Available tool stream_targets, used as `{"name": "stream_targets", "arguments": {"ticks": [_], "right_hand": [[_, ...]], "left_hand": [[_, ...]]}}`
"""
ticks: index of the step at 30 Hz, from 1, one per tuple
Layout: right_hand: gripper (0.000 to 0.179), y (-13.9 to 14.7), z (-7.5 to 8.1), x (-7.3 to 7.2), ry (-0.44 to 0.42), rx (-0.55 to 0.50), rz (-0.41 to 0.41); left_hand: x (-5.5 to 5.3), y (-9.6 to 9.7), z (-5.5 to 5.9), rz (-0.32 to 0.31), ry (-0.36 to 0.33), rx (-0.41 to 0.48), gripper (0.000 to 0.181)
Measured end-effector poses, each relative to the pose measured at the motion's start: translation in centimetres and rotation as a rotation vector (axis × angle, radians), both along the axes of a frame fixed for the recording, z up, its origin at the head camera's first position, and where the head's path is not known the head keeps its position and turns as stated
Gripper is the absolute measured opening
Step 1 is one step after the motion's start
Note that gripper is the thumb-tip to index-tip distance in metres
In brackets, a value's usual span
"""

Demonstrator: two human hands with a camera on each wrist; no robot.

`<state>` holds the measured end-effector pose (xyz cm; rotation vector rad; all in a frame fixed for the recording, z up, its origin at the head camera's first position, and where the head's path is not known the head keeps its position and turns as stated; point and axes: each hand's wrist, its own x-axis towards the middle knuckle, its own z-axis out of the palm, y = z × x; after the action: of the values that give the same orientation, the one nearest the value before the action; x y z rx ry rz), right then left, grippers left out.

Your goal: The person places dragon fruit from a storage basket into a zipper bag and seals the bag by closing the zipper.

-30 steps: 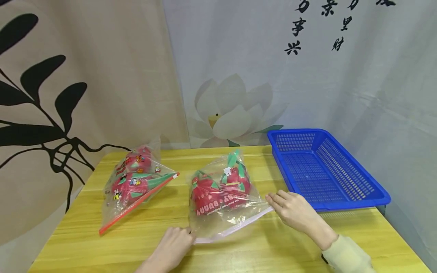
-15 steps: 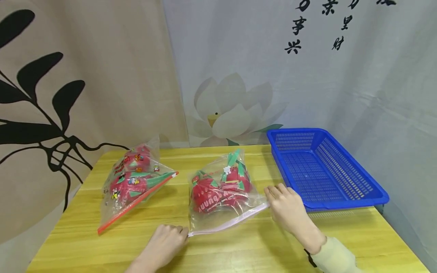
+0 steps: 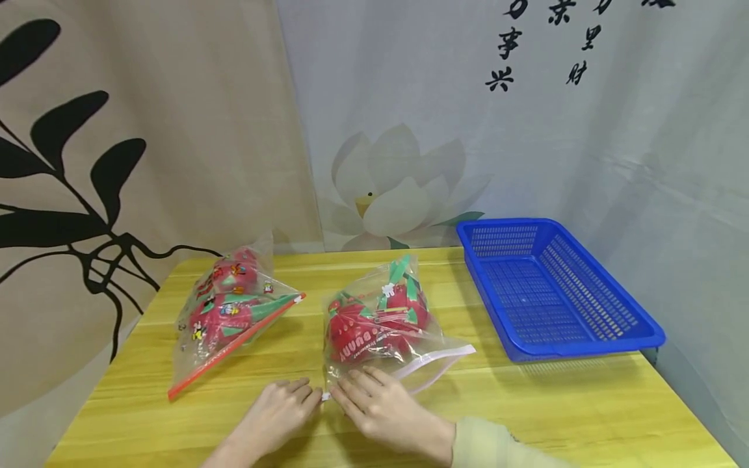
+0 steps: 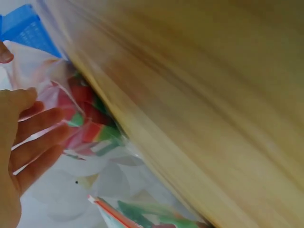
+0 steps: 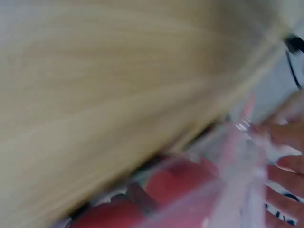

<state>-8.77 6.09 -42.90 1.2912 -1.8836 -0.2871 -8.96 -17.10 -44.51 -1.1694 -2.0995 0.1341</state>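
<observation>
A clear zip bag (image 3: 374, 312) with white and pink print lies mid-table, red strawberry-shaped things with green strips inside. My left hand (image 3: 283, 409) pinches its near left corner, beside the white zip slider (image 3: 326, 396). My right hand (image 3: 380, 406) lies over the near edge by that corner, fingertips on the zip; its thumb is hidden in the head view. The pale zip strip (image 3: 439, 355) curves free at the right and gapes. In the blurred right wrist view, the right fingers (image 5: 285, 178) are beside the bag's zip (image 5: 244, 126).
To the left lies another clear zip bag (image 3: 234, 305) with a red zip and similar red and green contents. A blue plastic basket (image 3: 562, 354) stands at the right back of the wooden table (image 3: 585, 416). A printed curtain (image 3: 234, 130) hangs behind.
My right hand has let go of the bag's right corner and moved left along the near edge to beside my left hand. The zip strip's right end now stands free.
</observation>
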Motion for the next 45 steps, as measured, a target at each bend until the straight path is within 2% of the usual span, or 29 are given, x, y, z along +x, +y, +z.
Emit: {"name": "stream_targets", "arguments": {"ticks": [4, 10, 15, 20, 22, 25, 29, 32, 34, 36, 40, 41, 45], "right_hand": [[0.036, -1.3, -1.0, -0.6, 0.066, 0.068, 0.013], [0.029, -3.1, -1.1, -1.4, 0.133, -0.026, 0.093], [0.028, -3.7, -1.3, -1.9, 0.117, -0.078, 0.151], [0.021, -3.3, -1.6, -1.6, 0.027, -0.026, 0.122], [0.016, -2.7, -1.6, -1.5, 0.004, -0.007, 0.095], [0.016, -1.4, -1.4, -1.5, 0.015, -0.006, 0.091], [0.035, 0.7, 0.1, -1.7, 0.091, -0.034, 0.138], [0.041, 2.6, 0.5, -2.0, 0.124, -0.071, 0.171], [0.037, 3.8, 0.5, -2.2, 0.137, -0.089, 0.188], [0.032, 5.1, 0.1, -2.6, 0.151, -0.096, 0.203], [0.027, 7.4, 0.7, -3.0, 0.181, -0.11, 0.224], [0.027, 8.0, 0.8, -3.1, 0.184, -0.12, 0.233], [0.031, 9.8, 1.4, -3.4, 0.213, -0.155, 0.24]], "left_hand": [[-0.4, -0.3, -0.1, -0.042, 0.098, -0.006, 0.055], [-1.0, -0.5, -0.3, -0.108, 0.183, 0.03, 0.051], [-1.0, -0.5, -0.4, -0.139, 0.187, 0.005, 0.052], [-1.0, -0.9, -0.6, -0.139, 0.159, -0.092, 0.058], [-1.0, -1.2, -0.7, -0.136, 0.139, -0.116, 0.06], [-1.1, -1.7, -0.9, -0.134, 0.114, -0.124, 0.058], [-1.2, -2.2, -0.9, -0.126, 0.096, -0.14, 0.034], [-1.3, -2.4, -0.7, -0.122, 0.087, -0.154, 0.02], [-1.3, -2.6, -0.7, -0.125, 0.083, -0.152, 0.023], [-1.3, -2.6, -0.6, -0.124, 0.08, -0.149, 0.032], [-1.3, -2.7, -0.5, -0.11, 0.078, -0.148, 0.054], [-1.4, -2.7, -0.5, -0.108, 0.081, -0.148, 0.053], [-1.4, -2.7, -0.5, -0.11, 0.089, -0.15, 0.029]]}}
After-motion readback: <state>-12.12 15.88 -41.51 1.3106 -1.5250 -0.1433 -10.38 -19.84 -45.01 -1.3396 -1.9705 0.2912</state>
